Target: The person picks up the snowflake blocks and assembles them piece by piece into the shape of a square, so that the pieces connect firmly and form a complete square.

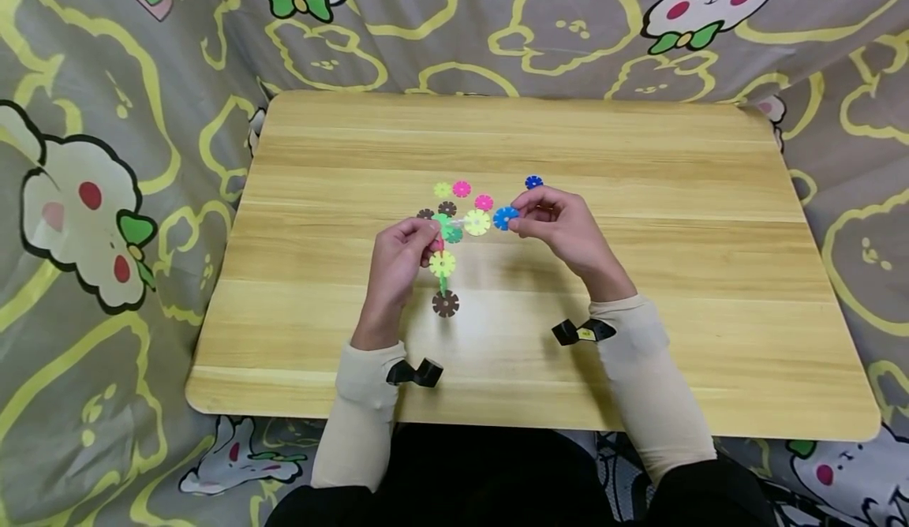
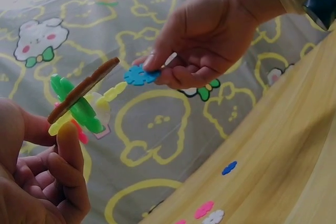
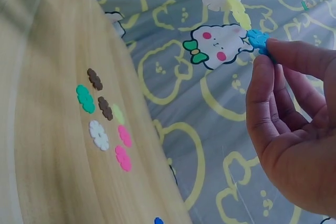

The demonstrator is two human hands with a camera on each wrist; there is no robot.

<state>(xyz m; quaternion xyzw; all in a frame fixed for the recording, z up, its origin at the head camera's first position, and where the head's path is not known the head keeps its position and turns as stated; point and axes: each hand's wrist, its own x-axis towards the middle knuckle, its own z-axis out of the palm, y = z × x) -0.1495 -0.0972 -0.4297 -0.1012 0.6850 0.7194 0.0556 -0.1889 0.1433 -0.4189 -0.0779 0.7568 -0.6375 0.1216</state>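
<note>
One chain of joined discs (image 1: 442, 264) is pinched in the left hand (image 1: 402, 252); the right hand (image 1: 564, 227) pinches a blue disc (image 1: 504, 218) just beside its pale-yellow end disc (image 1: 476, 222)

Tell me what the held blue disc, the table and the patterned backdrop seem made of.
Held blue disc: probably plastic, satin; evenly coloured with crisp notches.
Table: wood or wood-look board, smooth; straight pale grain, soft sheen.
Patterned backdrop: likely printed cloth, finish unclear; it drapes and creases.

Blue notched disc (image 1: 505, 218) in right hand (image 1: 568, 231), just beside multicoloured chain of interlocked discs (image 1: 442, 264), in left hand (image 1: 399, 257)
</note>
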